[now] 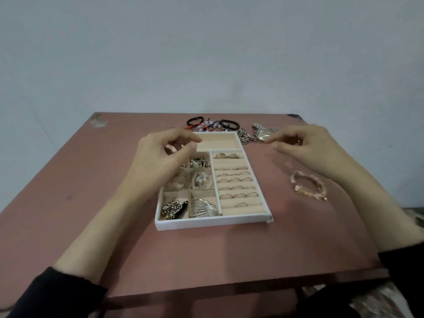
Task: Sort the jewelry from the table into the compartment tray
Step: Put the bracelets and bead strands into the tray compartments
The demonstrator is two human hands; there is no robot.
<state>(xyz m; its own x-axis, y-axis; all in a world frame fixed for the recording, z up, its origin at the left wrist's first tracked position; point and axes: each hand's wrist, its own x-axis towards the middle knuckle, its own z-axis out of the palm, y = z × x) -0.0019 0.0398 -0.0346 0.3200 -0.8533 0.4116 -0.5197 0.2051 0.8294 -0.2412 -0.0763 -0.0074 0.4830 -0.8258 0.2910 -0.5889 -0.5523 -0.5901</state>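
From the head view, a white tray with soft beige boxes inside sits in the middle of a pinkish-brown surface. The right side of the tray has rows of rings stuck in soft rolls. The two boxes nearest the person hold a silver chain and a wide silver bangle. The left hand hangs over the far left part of the tray. Its fingers are curled, and the thumb tip is very close to the first finger. I cannot tell if something tiny is held there. The right hand is above the surface, just past the tray's far right corner. Its fingers are curled too, and one tip is right at a heap of silver pieces. I cannot tell if it holds one. A pink and gold bracelet lies on the surface to the right of the tray. Dark cord bands and pink beads lie at the far edge, behind the tray. Both arms have black sleeves.
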